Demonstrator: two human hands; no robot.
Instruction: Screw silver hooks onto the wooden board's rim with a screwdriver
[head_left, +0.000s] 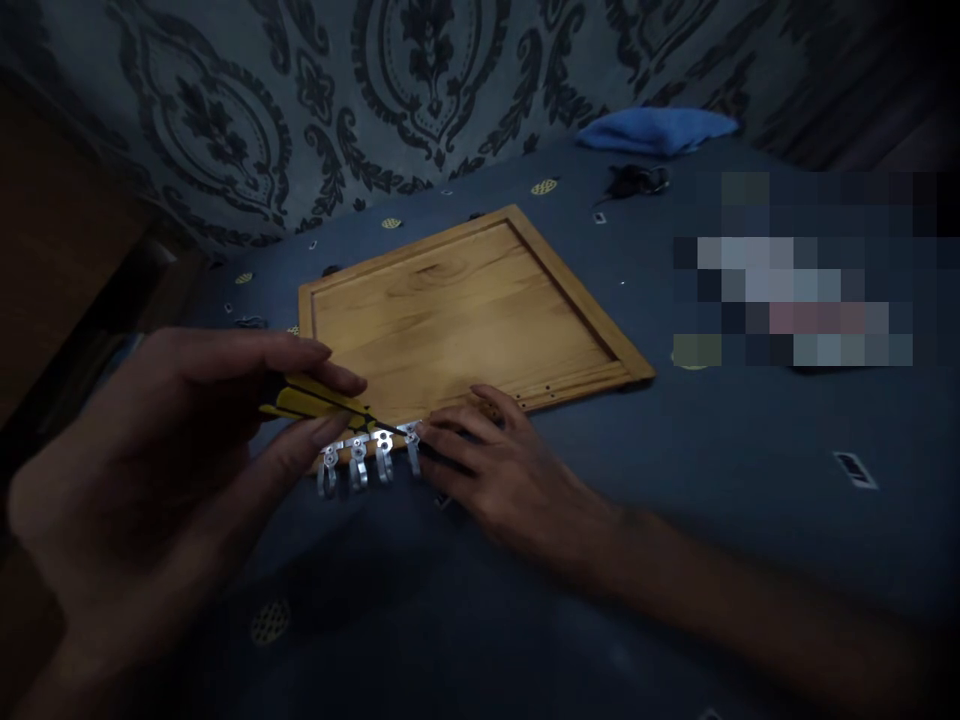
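Observation:
My left hand (180, 480) pinches a screwdriver (315, 402) with a yellow and black handle. The dark shaft points right and down, its tip by the rightmost metal hook (412, 447). That hook belongs to a row of several silver hooks (358, 462) along the near edge of a framed wooden board (450, 310). At the same edge, my right hand (495, 465) has its fingertips closed against the rightmost hook, and the thumb is hidden. The board lies flat on a dark blue patterned cloth (720, 480).
Small dark holes mark the board's near edge, right of my right hand. A blue cloth (660, 132) lies crumpled at the far back, with a small black item (636, 182) in front of it. Patterned fabric (427, 70) rises behind. A blurred-out patch covers the right side.

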